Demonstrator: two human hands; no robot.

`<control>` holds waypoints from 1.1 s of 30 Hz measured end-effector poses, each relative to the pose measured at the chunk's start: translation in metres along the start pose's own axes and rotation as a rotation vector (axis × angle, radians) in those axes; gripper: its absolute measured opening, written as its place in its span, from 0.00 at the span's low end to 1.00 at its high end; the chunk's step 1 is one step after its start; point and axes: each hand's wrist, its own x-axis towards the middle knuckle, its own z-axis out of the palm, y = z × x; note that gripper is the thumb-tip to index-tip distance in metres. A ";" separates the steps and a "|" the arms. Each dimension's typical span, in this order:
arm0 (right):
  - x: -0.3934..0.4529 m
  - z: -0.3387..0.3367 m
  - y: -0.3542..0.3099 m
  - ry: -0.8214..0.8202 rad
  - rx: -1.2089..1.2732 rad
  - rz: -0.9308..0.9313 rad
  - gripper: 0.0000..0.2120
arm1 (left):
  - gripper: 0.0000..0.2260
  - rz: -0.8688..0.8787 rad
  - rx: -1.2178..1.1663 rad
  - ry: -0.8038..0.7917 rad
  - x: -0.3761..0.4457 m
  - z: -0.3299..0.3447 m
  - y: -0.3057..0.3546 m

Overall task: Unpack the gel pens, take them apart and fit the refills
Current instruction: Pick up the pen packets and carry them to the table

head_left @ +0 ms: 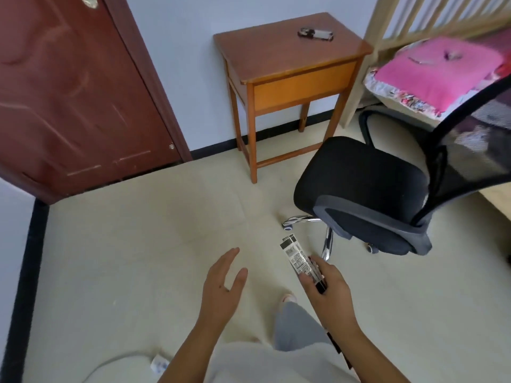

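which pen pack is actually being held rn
The pen pack in the right hand; the other pack lies untouched on the wooden table.

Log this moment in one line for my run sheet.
right hand: grips pen pack | left hand: open, empty | desk: another pack

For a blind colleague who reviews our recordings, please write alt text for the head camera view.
A person standing in a room grips a pack of gel pens in the right hand, while the left hand hovers open beside it. Ahead stand a small wooden table with a small dark object on top, and a black office chair.
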 end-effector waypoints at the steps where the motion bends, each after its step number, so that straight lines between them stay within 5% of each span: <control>1: 0.023 0.000 -0.004 -0.001 -0.002 0.006 0.16 | 0.17 0.008 0.000 -0.003 0.023 0.004 0.005; 12: 0.282 -0.002 -0.068 -0.120 -0.088 -0.153 0.19 | 0.14 -0.012 0.010 0.080 0.247 0.042 0.064; 17: 0.363 0.011 -0.088 -0.182 -0.064 -0.152 0.20 | 0.22 -0.058 0.021 0.136 0.323 0.045 0.077; 20: 0.409 0.023 -0.095 -0.189 -0.064 -0.135 0.21 | 0.14 -0.056 0.063 0.097 0.380 0.043 0.079; 30: 0.582 0.064 -0.151 -0.007 -0.043 -0.022 0.20 | 0.21 0.086 0.132 -0.125 0.598 0.019 0.119; 33: 0.622 0.068 -0.166 0.032 -0.031 0.028 0.21 | 0.16 0.097 0.095 -0.179 0.649 0.021 0.131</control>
